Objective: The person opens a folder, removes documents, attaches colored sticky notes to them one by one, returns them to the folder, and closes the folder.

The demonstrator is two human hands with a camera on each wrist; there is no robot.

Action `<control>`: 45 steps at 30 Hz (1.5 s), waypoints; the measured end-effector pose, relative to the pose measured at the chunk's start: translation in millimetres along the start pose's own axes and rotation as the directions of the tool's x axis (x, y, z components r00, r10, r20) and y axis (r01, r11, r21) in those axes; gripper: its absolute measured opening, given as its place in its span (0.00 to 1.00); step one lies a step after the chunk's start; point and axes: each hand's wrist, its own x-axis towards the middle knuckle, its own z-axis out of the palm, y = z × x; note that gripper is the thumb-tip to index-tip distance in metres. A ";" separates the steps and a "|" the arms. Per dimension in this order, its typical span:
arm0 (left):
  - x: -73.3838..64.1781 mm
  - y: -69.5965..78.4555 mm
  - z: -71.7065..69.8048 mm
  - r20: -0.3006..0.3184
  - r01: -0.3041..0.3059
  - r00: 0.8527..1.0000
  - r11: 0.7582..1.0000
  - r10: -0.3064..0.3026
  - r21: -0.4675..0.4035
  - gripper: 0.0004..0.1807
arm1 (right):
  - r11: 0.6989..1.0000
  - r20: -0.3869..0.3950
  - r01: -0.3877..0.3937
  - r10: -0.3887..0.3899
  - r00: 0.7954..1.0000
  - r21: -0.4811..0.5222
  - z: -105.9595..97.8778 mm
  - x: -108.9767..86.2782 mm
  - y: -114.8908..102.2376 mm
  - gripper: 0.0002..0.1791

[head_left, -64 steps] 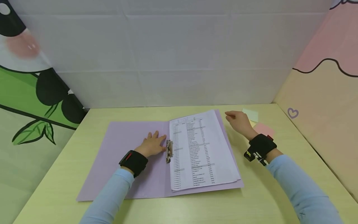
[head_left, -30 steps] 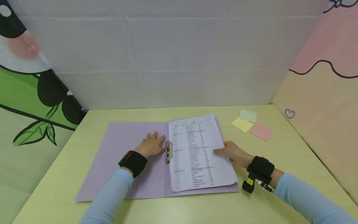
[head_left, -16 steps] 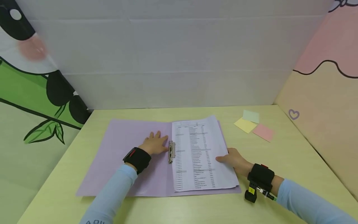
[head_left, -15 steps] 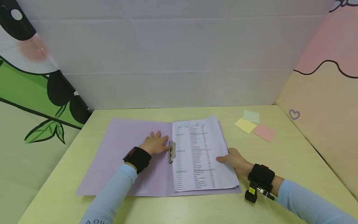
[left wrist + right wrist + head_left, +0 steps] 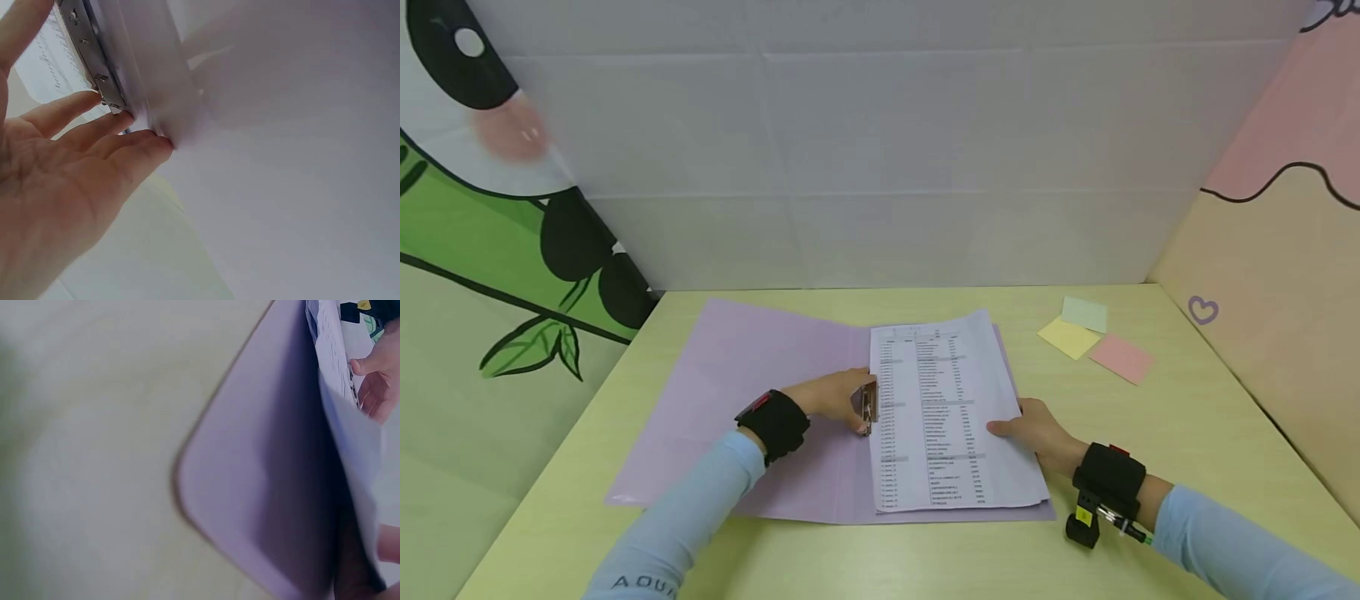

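Head view: panda mural (image 5: 460, 50) far left. Purple folder (image 5: 752, 375) open on yellowish table (image 5: 797, 562), left cover without sheets. Left hand (image 5: 837, 393) at the folder's spine, thumb and fingers spread narrow, holding the metal clip (image 5: 868, 406) at its ends. Printed sheets (image 5: 928, 442) right of the clip, on the right cover. Right hand (image 5: 1033, 433) pinches their right edge, thumb on top, fingers underneath; right wrist view shows those fingers above the cover. Further right, well apart from the folder: yellow note (image 5: 1067, 338), green note (image 5: 1085, 314), pink note (image 5: 1122, 358), grouped close.
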 end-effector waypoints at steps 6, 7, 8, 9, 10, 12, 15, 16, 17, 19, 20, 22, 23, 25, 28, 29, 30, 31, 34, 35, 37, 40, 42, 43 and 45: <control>-2.3 2.7 0.3 -0.038 0.000 0.999 0.999 -0.002 -0.038 0.51 | 1.000 -0.009 -0.022 0.022 1.000 -0.013 -0.3 -2.2 -5.0 0.24; -2.5 3.3 0.3 -0.042 -0.002 0.999 0.999 0.000 -0.043 0.52 | 1.000 -0.015 -0.024 0.024 1.000 -0.019 -0.4 -2.6 -5.8 0.23; -2.7 3.7 0.4 -0.048 -0.004 0.999 0.999 0.002 -0.039 0.52 | 0.999 -0.017 -0.025 0.025 1.000 -0.025 -0.4 -2.8 -6.7 0.23; -3.0 4.1 0.4 -0.051 -0.004 0.999 1.000 0.002 -0.028 0.52 | 0.999 -0.016 -0.027 0.026 1.000 -0.027 -0.4 -2.8 -7.2 0.23; -3.4 4.5 0.4 -0.054 0.000 0.999 1.000 -0.001 -0.017 0.52 | 0.999 -0.015 -0.024 0.024 1.000 -0.029 -0.4 -2.8 -7.4 0.23; -3.5 5.2 0.7 -0.057 0.007 0.998 1.000 -0.006 0.012 0.52 | 0.999 -0.009 -0.019 0.019 1.000 -0.036 -0.1 -2.6 -7.6 0.23; -2.7 6.0 1.2 -0.060 0.030 0.998 0.998 -0.027 0.051 0.52 | 0.999 0.002 -0.009 0.009 1.000 -0.053 0.4 -3.1 -7.8 0.23; -2.1 6.2 1.7 -0.064 0.036 0.997 0.998 -0.032 0.053 0.52 | 0.998 -0.001 -0.008 0.008 1.000 -0.063 0.5 -3.5 -8.0 0.23; -1.2 6.1 2.4 -0.070 0.037 0.997 0.998 -0.032 0.059 0.52 | 0.997 -0.001 -0.009 0.009 1.000 -0.073 0.5 -3.7 -8.4 0.24; -0.3 6.1 3.9 -0.085 0.037 0.996 0.998 -0.032 0.057 0.52 | 0.996 -0.009 -0.011 0.011 1.000 -0.093 0.4 -4.5 -9.4 0.24; -0.2 6.0 4.7 -0.093 0.034 0.995 0.998 -0.029 0.050 0.52 | 0.995 -0.014 -0.014 0.013 1.000 -0.099 0.3 -5.0 -9.9 0.24; 0.1 5.1 6.6 -0.106 0.031 0.994 0.998 -0.026 0.046 0.51 | 0.993 -0.018 -0.017 0.015 1.000 -0.115 0.2 -5.7 -10.7 0.24; -0.2 4.7 7.2 -0.108 0.032 0.994 0.999 -0.027 0.043 0.51 | 0.993 -0.016 -0.016 0.014 1.000 -0.119 0.2 -6.0 -11.1 0.24; -0.5 4.9 7.7 -0.110 0.031 0.994 0.999 -0.027 0.034 0.51 | 0.993 -0.017 -0.012 0.010 1.000 -0.121 -0.3 -7.3 -11.0 0.24; -2.1 6.0 5.9 -0.099 0.030 0.995 0.999 -0.029 0.011 0.51 | 0.993 -0.016 -0.008 0.006 1.000 -0.115 -0.3 -8.4 -10.8 0.25; -2.8 6.4 5.0 -0.095 0.030 0.995 1.000 -0.030 -0.003 0.50 | 0.994 -0.016 -0.007 0.005 1.000 -0.112 -0.2 -8.7 -10.9 0.25; -3.3 6.5 3.9 -0.091 0.028 0.995 0.999 -0.029 -0.022 0.50 | 0.994 -0.016 -0.006 0.004 1.000 -0.109 0.0 -8.9 -10.9 0.25; -3.4 6.2 2.8 -0.084 0.029 0.996 0.999 -0.031 -0.034 0.50 | 0.995 -0.016 -0.005 0.004 1.000 -0.104 0.1 -9.1 -11.0 0.25; -3.4 3.6 -1.2 -0.041 0.025 0.999 0.997 -0.028 -0.076 0.48 | 0.995 -0.018 0.001 -0.002 1.000 -0.098 0.1 -9.5 -10.9 0.25; -3.7 2.4 -3.3 -0.020 0.022 1.000 0.995 -0.024 -0.098 0.47 | 0.995 -0.017 0.003 -0.004 1.000 -0.096 -0.2 -9.5 -10.6 0.25; -4.7 -1.3 -9.2 0.020 0.000 1.000 0.995 0.002 -0.105 0.43 | 0.996 -0.013 0.008 -0.009 1.000 -0.087 -0.7 -9.4 -9.8 0.25; -9.7 -6.4 -23.2 0.033 -0.048 0.998 0.992 0.052 -0.113 0.34 | 0.997 -0.004 0.015 -0.016 1.000 -0.077 -1.3 -8.5 -8.8 0.25; -13.4 -9.3 -33.0 0.002 -0.084 0.996 0.992 0.085 -0.090 0.26 | 0.997 0.001 0.016 -0.016 1.000 -0.074 -1.2 -7.6 -9.0 0.25; -15.3 -10.1 -37.3 -0.018 -0.097 0.995 0.992 0.096 -0.083 0.22 | 0.997 0.001 0.015 -0.015 1.000 -0.073 -1.1 -7.2 -9.5 0.25; -17.4 -11.4 -43.5 -0.049 -0.133 0.990 0.989 0.130 -0.065 0.17 | 0.997 -0.001 0.014 -0.014 1.000 -0.074 -0.9 -6.4 -10.3 0.25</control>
